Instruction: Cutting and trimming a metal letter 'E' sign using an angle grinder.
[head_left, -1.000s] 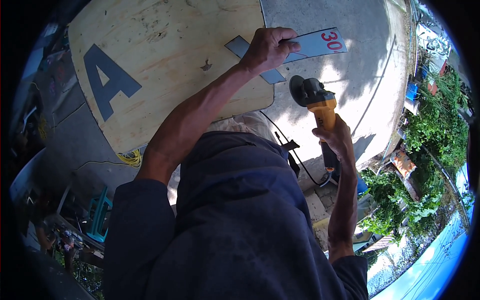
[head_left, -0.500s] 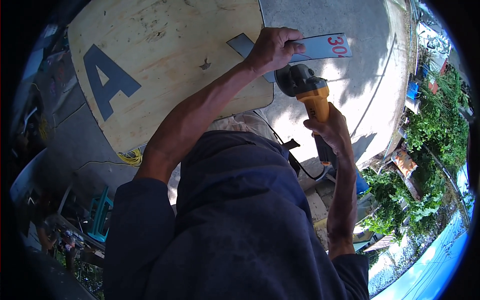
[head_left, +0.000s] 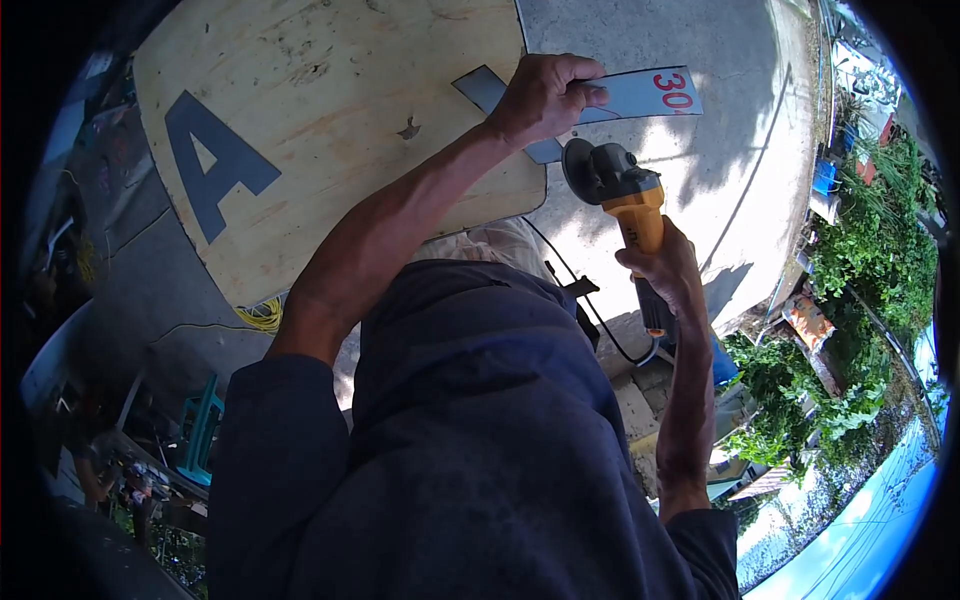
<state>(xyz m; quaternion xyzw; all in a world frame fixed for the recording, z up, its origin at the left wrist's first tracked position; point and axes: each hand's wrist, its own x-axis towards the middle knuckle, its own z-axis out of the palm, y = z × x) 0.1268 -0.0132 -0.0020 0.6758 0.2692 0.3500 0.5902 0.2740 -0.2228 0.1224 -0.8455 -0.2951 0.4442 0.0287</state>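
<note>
My left hand (head_left: 548, 98) is closed on a flat sheet piece (head_left: 640, 95), pale with red printed marks on its right arm. Another strip of it slants under the hand, partly hidden, across the edge of a plywood board (head_left: 340, 150). In my right hand (head_left: 668, 262) is a yellow and black angle grinder (head_left: 634, 205), gripped round its body. Its disc (head_left: 578, 170) stands just right of the piece's lower end, with a small gap between. On the board at left lies a dark grey letter-shaped cutout (head_left: 235, 143).
A black cable (head_left: 612, 335) runs from the grinder towards my body. Concrete floor (head_left: 620, 35) surrounds the board. Coiled yellow cord (head_left: 262, 316) lies below the board's left corner, and a teal stool (head_left: 201, 430) stands at lower left. Plants (head_left: 880, 240) line the right side.
The grinder in my right hand has moved a little right and down, away from the sheet piece. My left hand keeps its grip in nearly the same place.
</note>
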